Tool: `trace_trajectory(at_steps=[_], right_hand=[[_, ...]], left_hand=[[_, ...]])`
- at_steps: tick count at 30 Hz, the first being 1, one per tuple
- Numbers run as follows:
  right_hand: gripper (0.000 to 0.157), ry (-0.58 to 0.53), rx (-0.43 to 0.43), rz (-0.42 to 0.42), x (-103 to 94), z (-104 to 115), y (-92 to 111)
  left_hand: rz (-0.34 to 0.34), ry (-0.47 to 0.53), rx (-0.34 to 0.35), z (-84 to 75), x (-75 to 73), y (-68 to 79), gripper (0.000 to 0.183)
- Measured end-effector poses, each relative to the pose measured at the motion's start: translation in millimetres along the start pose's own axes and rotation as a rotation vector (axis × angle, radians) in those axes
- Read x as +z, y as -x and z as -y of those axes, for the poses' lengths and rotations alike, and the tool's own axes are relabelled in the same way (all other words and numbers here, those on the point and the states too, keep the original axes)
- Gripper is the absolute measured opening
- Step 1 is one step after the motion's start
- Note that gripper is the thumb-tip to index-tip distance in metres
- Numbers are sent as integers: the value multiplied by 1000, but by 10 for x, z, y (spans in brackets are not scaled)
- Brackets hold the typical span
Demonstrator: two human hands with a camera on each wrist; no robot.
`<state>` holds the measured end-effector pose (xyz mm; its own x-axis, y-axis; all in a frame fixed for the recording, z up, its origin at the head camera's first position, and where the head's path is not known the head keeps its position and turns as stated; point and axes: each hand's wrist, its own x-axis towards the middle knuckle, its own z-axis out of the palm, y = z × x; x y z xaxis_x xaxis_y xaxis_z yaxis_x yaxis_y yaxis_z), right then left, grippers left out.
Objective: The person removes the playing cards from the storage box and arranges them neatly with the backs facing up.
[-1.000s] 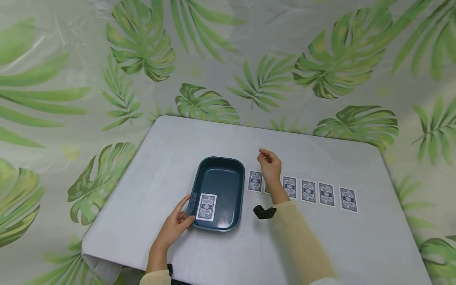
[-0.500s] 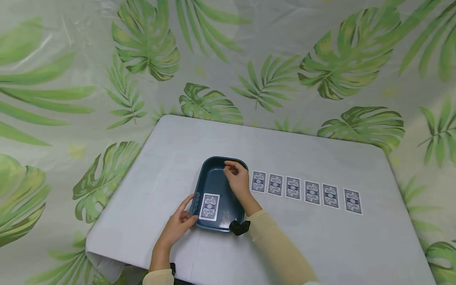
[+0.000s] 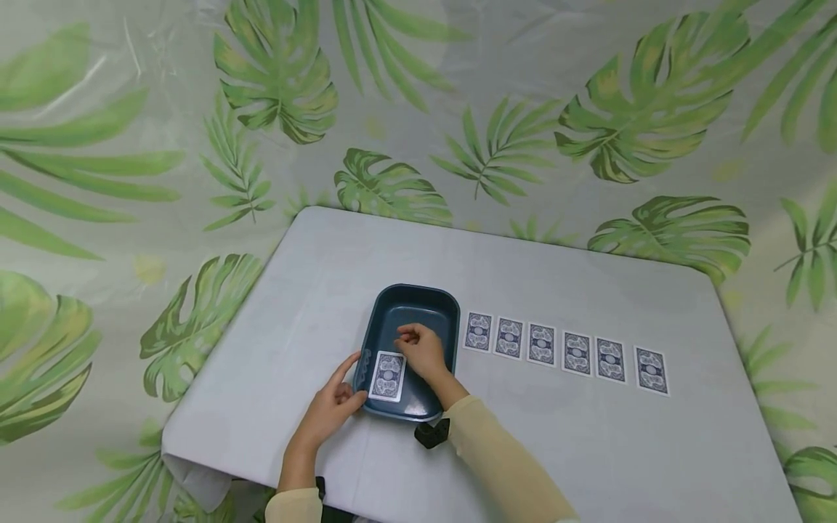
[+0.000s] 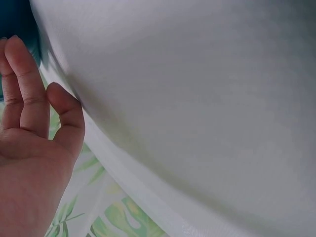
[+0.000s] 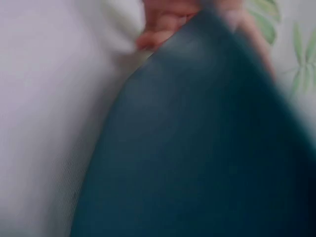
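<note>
In the head view a dark blue tray [image 3: 451, 349] stands on the white-covered table with one blue-backed playing card [image 3: 389, 375] in its near left part. My left hand [image 3: 329, 408] rests at the tray's near left corner, index finger and thumb touching the rim. In the left wrist view the fingers [image 4: 30, 86] look nearly straight. My right hand [image 3: 421, 352] hangs over the tray, its loosely curled fingertips beside the card's upper right corner. Nothing shows in it. The right wrist view shows blurred tray [image 5: 192, 138] and part of the left hand [image 5: 168, 22].
To the tray's right lies a row of several playing cards, backs up, from the nearest card [image 3: 478, 331] to the farthest card [image 3: 652, 370]. The table [image 3: 575, 443] has a white cloth. A leaf-patterned sheet [image 3: 510, 87] hangs behind it.
My right hand has moved left from above the card row into the tray and then down toward the card there. The left hand keeps its place at the rim.
</note>
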<state>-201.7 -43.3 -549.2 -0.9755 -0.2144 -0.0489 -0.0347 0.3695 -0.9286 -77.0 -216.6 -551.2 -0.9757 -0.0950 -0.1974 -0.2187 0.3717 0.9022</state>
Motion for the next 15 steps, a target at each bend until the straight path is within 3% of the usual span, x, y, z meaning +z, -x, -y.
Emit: trace_trajectory(at_steps=[3, 8, 11, 15], right_hand=[[28, 171, 14, 71, 0, -16, 19], [56, 399, 55, 164, 6, -13, 48], [65, 443, 79, 186, 10, 1, 59], [58, 461, 85, 188, 6, 19, 61]], left_hand=[[5, -3, 4, -5, -3, -5, 71], [13, 13, 11, -5, -2, 1, 70], [14, 17, 12, -5, -1, 6, 70], [10, 14, 8, 2, 2, 5, 70]])
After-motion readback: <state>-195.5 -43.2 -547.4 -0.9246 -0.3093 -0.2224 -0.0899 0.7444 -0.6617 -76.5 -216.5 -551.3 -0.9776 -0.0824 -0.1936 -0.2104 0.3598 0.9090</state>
